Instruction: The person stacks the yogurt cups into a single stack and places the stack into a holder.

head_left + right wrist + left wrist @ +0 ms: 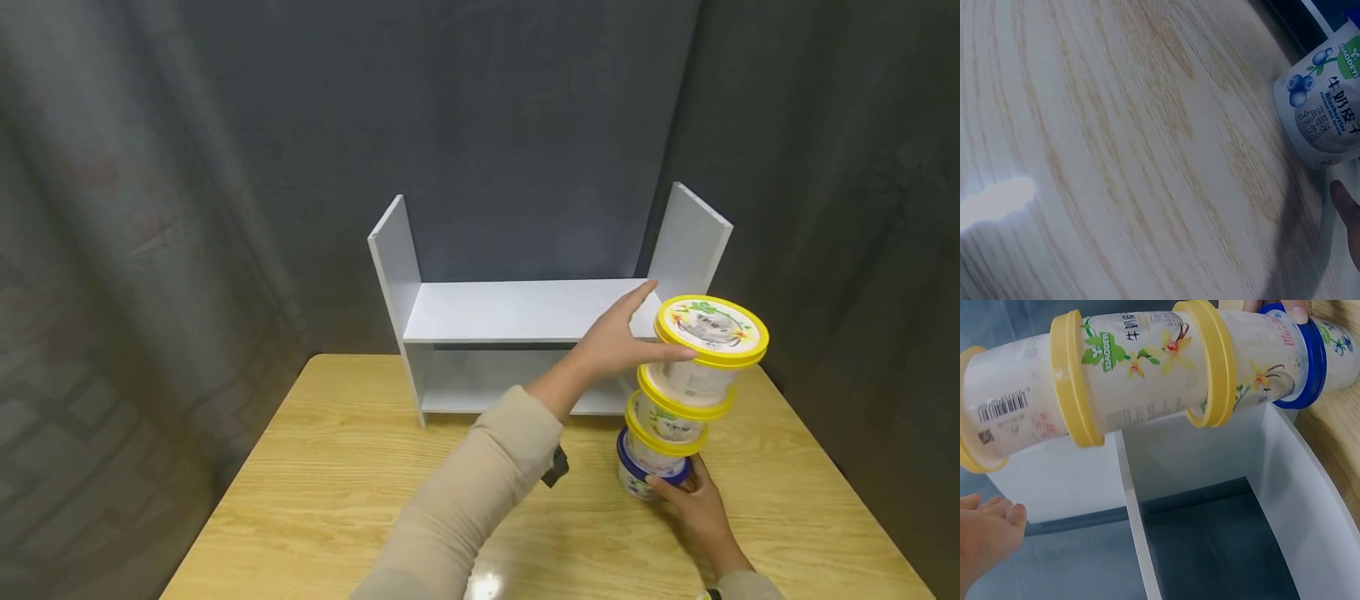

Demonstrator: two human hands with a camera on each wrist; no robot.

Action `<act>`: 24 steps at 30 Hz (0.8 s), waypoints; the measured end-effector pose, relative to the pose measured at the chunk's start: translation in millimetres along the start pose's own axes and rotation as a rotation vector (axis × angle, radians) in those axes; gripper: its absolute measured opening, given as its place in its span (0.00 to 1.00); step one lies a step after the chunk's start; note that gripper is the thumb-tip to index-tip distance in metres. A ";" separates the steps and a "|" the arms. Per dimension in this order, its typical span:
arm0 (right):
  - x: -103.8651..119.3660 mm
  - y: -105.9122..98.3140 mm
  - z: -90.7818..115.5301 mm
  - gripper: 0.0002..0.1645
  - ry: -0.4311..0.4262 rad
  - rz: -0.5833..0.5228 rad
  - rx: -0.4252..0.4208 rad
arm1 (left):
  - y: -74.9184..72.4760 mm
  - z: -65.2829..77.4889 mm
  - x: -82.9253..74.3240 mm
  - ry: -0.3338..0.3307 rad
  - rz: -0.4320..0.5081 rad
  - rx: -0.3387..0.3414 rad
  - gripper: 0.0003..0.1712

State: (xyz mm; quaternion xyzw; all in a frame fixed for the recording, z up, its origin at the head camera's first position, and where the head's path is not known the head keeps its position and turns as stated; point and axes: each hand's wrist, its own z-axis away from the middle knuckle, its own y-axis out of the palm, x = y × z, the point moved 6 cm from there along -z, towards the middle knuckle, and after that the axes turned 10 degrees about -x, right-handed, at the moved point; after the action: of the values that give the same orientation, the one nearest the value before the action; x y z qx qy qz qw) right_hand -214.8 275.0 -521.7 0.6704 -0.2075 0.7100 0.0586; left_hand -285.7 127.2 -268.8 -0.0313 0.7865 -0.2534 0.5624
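A stack of tubs leans slightly right at the table's right side. Three have yellow lids, the top tub (pixel 712 329) among them, and a blue-lidded tub (pixel 636 483) with blueberry pictures forms the base. My right hand (pixel 697 504) holds that lowest tub, thumb at its front and fingers round its right side. Two of its fingertips (pixel 1297 312) show at the blue lid in the left wrist view. Beside the top tub, my left hand (pixel 618 342) is spread with thumb extended, overlapping the tub in the head view; the left wrist view shows a gap between them.
A white two-level shelf (pixel 525 310) with upright side panels stands at the back of the wooden table (pixel 315 500), just behind and left of the stack. Grey curtains (pixel 525 133) hang behind it and at both sides.
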 end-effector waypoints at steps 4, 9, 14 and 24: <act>1.6 2.8 -1.7 0.52 -0.007 -0.003 0.004 | -13.9 2.5 10.7 -0.019 0.024 -0.040 0.49; 0.3 4.7 -2.2 0.52 0.002 -0.018 0.008 | -31.4 8.5 26.4 -0.024 0.026 -0.092 0.50; -2.0 2.1 -0.7 0.52 0.013 -0.013 -0.002 | -47.2 15.0 40.0 -0.007 0.023 -0.136 0.49; -3.3 -2.9 0.5 0.52 0.015 -0.006 0.023 | -88.5 27.3 59.7 0.020 0.107 -0.217 0.44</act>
State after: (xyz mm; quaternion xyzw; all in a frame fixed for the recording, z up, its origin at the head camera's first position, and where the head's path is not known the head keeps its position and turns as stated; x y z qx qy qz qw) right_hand -213.0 278.1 -524.4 0.6665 -0.1969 0.7170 0.0547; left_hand -303.8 20.3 -288.7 -0.0473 0.8154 -0.1368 0.5605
